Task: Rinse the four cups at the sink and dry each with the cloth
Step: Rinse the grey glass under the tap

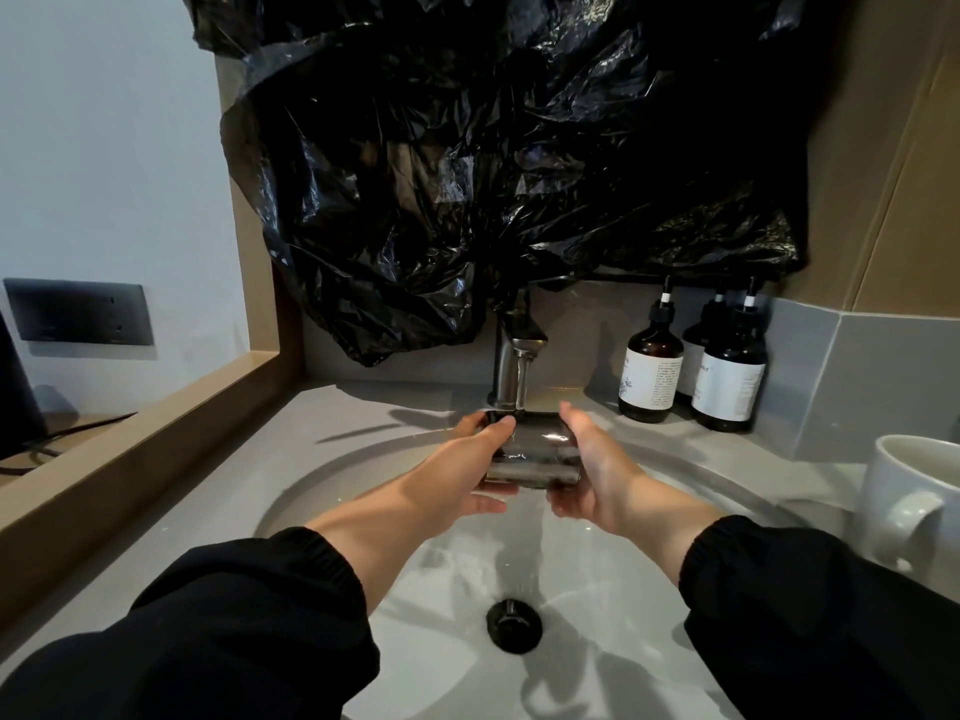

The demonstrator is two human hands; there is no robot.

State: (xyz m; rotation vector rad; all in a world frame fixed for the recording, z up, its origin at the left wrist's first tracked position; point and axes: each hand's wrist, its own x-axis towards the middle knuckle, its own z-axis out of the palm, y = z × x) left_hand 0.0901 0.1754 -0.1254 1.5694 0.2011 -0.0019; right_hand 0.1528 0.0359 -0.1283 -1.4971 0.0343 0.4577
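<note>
A dark glass cup (pixel 537 452) is held over the sink basin (pixel 311 491), right under the tap (pixel 511 356), whose water runs onto it. My left hand (pixel 457 470) grips its left side with the thumb on top. Against its right side and underneath, my right hand (pixel 592 470) cups it. A white mug (pixel 914 504) stands on the counter at the right edge, its handle toward me. No cloth is in view.
Three dark pump bottles (pixel 691 366) stand at the back right of the counter. Black plastic sheeting (pixel 493 163) hangs over the wall above the tap. The drain plug (pixel 514 626) sits low in the basin. A wooden ledge (pixel 130 459) borders the counter on the left.
</note>
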